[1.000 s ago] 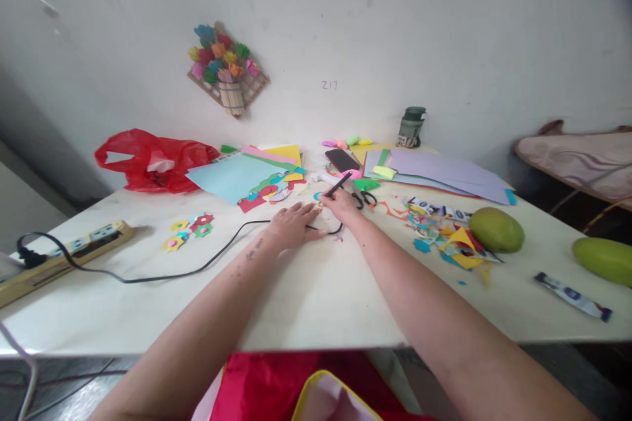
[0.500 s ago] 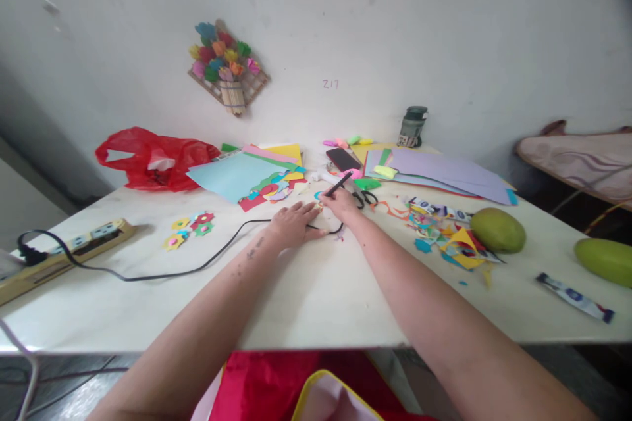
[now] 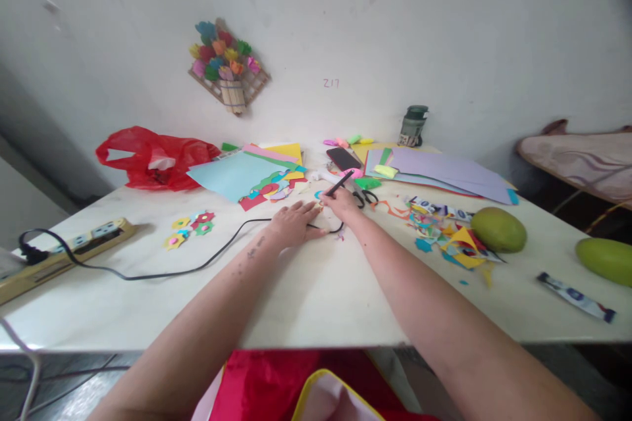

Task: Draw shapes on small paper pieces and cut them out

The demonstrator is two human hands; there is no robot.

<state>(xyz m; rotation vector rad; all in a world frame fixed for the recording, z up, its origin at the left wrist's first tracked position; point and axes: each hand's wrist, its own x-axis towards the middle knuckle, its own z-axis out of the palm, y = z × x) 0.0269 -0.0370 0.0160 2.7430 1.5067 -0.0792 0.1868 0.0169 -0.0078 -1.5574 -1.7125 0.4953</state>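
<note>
My right hand (image 3: 342, 204) is closed round a slim black pen (image 3: 340, 182), which slants up to the right. Just left of it, my left hand (image 3: 296, 222) lies flat on the white table (image 3: 326, 302) with fingers stretched out. At its fingertips, partly hidden, is a small pale yellowish piece, too small to make out. A small blue ring (image 3: 318, 195) lies just beyond my hands. Black-handled scissors (image 3: 368, 198) rest right of my right hand. A black cable (image 3: 187, 273) passes under my hands.
Coloured paper sheets (image 3: 232, 174) lie back left, more (image 3: 434, 171) back right. Paper flowers (image 3: 190, 230) and a power strip (image 3: 99, 237) are at left. Paper scraps (image 3: 457, 243), green mangoes (image 3: 498, 230) and a glue tube (image 3: 577, 296) are at right. A phone (image 3: 343, 158) lies behind.
</note>
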